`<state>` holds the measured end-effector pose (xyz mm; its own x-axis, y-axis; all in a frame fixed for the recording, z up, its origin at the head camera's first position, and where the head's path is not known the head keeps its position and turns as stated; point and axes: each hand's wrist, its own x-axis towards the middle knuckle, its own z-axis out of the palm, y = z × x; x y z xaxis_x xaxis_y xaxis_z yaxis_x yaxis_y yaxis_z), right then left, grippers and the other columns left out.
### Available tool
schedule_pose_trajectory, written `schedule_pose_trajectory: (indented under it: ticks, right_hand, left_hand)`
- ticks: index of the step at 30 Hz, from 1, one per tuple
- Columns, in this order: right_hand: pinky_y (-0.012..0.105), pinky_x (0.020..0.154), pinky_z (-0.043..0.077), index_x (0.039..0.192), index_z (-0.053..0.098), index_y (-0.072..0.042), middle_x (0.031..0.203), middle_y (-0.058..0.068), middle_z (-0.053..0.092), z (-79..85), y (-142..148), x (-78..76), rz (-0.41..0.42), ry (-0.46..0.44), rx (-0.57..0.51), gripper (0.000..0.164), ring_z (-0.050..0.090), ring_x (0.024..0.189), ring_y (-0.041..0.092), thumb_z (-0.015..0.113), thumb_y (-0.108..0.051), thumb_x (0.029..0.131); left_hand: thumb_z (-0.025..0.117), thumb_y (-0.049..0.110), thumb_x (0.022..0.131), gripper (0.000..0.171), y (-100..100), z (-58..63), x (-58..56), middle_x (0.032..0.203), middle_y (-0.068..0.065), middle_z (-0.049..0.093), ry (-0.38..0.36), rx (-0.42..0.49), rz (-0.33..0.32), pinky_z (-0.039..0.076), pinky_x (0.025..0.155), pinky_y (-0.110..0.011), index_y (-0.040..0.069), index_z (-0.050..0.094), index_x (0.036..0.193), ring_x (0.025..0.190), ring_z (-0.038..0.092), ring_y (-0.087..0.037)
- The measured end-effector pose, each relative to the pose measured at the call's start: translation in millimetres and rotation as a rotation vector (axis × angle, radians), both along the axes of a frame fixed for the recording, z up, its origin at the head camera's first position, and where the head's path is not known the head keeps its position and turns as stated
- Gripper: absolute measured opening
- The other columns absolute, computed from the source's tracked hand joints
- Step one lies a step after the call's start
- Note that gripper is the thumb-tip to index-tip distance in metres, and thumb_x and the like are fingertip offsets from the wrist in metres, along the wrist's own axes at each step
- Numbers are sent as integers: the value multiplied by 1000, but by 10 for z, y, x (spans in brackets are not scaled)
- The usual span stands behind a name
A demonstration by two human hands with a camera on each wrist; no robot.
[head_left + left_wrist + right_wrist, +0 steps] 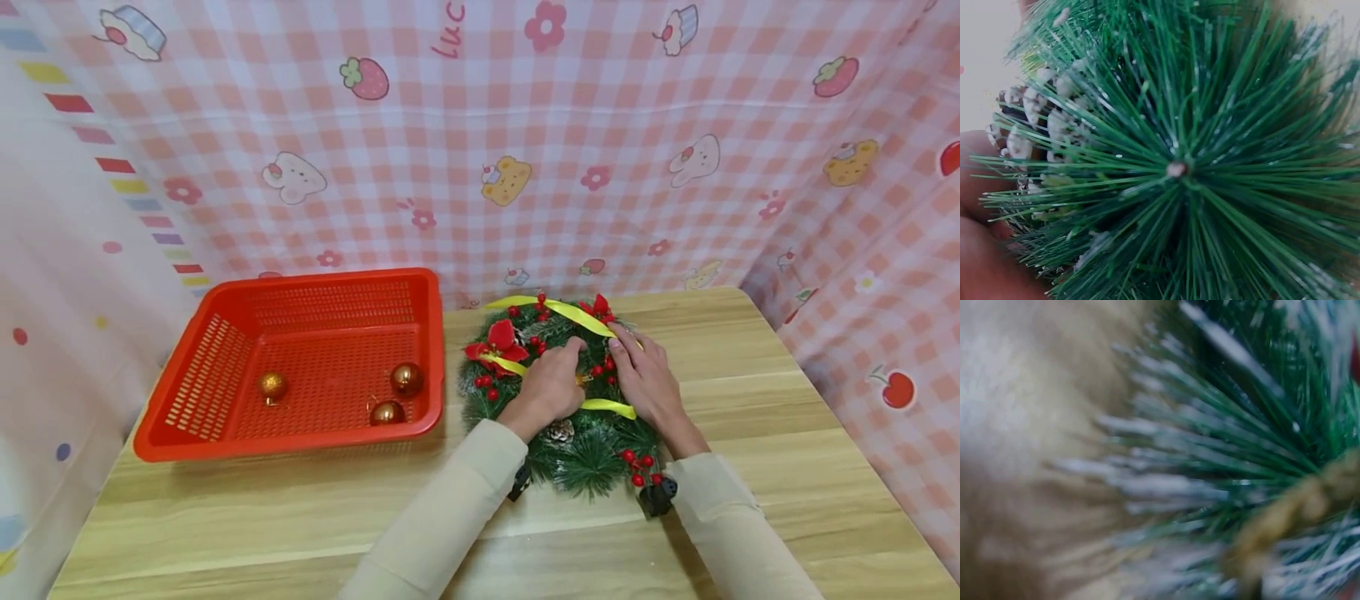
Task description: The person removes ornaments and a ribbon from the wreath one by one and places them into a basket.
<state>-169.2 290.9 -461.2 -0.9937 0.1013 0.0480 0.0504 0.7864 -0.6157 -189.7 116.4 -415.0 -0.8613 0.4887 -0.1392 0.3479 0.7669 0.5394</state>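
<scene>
A green wreath (588,462) lies on the table, dressed with red berries (637,467), a red flower (501,342), a snow-tipped pine cone (560,430) and a yellow ribbon (577,315). My left hand (553,383) reaches over its middle, fingers bent down and their tips hidden. A small golden bit (583,379) shows beside them. My right hand (648,379) rests on the wreath's right side, fingers extended near the ribbon. In the left wrist view, pine needles (1179,169) cover most of the picture. Blurred needles (1210,456) and a golden-brown strand (1291,515) appear in the right wrist view.
A red plastic basket (337,333) stands left of the wreath, holding 3 golden balls, one glittery ball (272,385) and two shiny ones. Behind the wooden table (750,400) hangs a pink checked curtain (465,125), which also runs along the right.
</scene>
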Motion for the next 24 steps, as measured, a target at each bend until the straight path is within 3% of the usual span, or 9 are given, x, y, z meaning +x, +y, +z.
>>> schedule_pose_trajectory:
  ticks: [15,24]
  right_hand:
    - [74,101,28,156,31,-20,157,27,25,10,-5,9,10,-12,10,62,21,143,49,19,-53,106]
    - [74,101,27,156,31,-21,157,26,25,20,-12,19,12,-18,2,61,20,143,49,18,-53,106]
  left_hand:
    - [70,10,89,52,-88,-28,115,112,-5,63,157,114,9,39,50,-26,16,52,138,62,50,-13]
    - [73,15,90,49,-133,-19,144,114,-6,63,177,174,60,45,57,-26,15,54,135,70,55,-14]
